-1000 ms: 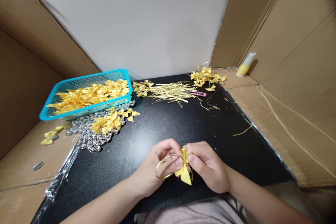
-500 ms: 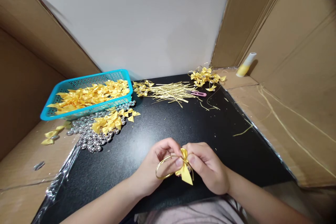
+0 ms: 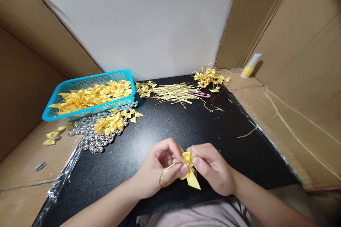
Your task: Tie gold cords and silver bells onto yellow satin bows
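Near the front edge of the black table, a yellow ribbon bow [image 3: 192, 178] is pinched between my two hands, one tail pointing down. My left hand [image 3: 162, 166] is closed, its thumb and index finger on the bow's left side. A loop of gold cord [image 3: 162, 181] curves round the left thumb and runs to the bow's middle. On the other side, my right hand [image 3: 213, 168] is closed too, thumb and fingertips gripping the bow's right edge. Where the cord passes behind the bow is hidden by my fingers.
A turquoise basket [image 3: 45, 115] of yellow bows stands at the back left. Silver beads [image 3: 93, 145] and loose bows [image 3: 110, 124] lie before it. Gold cord pieces [image 3: 173, 92], pink snips [image 3: 203, 95] and beaded bows [image 3: 209, 76] are at the back. A thread cone [image 3: 250, 66] stands right.
The bow has turned slightly, and its lower tail has swung a little to the right. The cord's loop sits slightly lower on my left thumb. Both hands keep their grip.
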The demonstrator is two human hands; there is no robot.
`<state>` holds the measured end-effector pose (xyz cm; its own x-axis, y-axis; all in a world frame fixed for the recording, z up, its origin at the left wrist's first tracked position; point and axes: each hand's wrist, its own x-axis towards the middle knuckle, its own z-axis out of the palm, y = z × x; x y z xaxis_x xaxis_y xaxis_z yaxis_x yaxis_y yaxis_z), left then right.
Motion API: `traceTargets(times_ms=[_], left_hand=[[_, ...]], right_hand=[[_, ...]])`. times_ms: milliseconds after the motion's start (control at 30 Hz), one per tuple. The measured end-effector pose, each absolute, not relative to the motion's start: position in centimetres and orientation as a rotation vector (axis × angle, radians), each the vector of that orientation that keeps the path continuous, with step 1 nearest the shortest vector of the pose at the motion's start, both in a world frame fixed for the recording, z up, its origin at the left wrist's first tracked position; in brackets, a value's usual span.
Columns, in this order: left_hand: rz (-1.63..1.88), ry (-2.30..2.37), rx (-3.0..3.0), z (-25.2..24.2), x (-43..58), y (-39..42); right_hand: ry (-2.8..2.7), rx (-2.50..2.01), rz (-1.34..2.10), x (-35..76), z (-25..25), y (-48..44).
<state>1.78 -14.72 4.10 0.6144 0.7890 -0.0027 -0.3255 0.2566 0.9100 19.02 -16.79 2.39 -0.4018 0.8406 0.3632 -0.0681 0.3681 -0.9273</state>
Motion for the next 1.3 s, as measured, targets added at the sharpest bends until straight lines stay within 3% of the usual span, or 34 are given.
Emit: traceTargets(times_ms=[1300], left_hand=[[0.804,0.48,1.038,3.46,1.79,-14.67]], right_hand=[[-1.72,-0.696,1.23,19.33,2.25,-16.65]])
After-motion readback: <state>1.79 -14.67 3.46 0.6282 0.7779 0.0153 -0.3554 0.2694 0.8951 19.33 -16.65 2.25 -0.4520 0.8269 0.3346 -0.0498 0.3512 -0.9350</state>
